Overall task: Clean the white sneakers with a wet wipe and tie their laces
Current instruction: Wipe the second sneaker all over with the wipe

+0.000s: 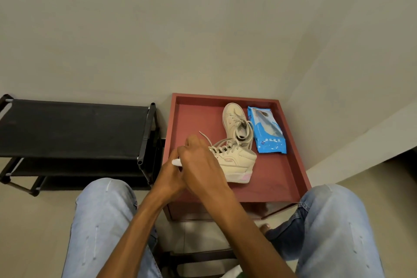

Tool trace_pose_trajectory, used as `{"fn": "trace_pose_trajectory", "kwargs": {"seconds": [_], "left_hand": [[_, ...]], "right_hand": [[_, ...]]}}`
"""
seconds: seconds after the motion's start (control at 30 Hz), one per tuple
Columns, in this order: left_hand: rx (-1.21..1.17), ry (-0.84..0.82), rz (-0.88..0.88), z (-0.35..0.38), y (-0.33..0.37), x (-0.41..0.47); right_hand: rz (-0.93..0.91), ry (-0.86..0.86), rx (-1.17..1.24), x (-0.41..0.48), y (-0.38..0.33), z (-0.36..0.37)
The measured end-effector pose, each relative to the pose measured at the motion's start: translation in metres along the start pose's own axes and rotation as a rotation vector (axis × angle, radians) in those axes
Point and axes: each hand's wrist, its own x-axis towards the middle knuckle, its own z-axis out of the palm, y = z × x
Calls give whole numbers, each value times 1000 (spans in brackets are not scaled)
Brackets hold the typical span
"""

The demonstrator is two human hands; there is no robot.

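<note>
**Cleaning station, current holdings**

Near sneaker (234,160): tabletop (282,176) centre, right hand (200,160) grip curled over its toe. Wet wipe (177,162): 9 o'clock of that toe, clamped in left hand (168,174) grip. Second sneaker (234,119): 12 o'clock. Blue wipes pack (267,131): 2 o'clock.

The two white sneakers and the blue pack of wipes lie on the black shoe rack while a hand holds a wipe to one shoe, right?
No: in the head view the nearer sneaker, the farther sneaker and the blue pack of wipes lie on the red tray table; the black shoe rack stands beside it. The left hand does hold a wipe to the nearer sneaker.
</note>
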Motion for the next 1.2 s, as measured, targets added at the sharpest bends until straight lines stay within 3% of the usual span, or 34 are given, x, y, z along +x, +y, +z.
{"fn": "trace_pose_trajectory", "kwargs": {"seconds": [0.1, 0.27, 0.5, 0.8, 1.07, 1.2], "left_hand": [[72, 30, 23, 1, 1, 0], [-146, -58, 49, -4, -1, -4], [-270, -137, -33, -8, 3, -2], [-370, -141, -76, -11, 9, -6], [-525, -136, -157, -9, 12, -4], [-493, -130, -128, -8, 13, -5]], "right_hand": [[-12, 16, -2, 2, -6, 1], [26, 80, 73, -39, 30, 17], [370, 300, 412, -73, 68, 30], [197, 361, 380, -65, 37, 33], [314, 396, 340, -86, 70, 40], [234, 378, 352, -75, 48, 34]]}}
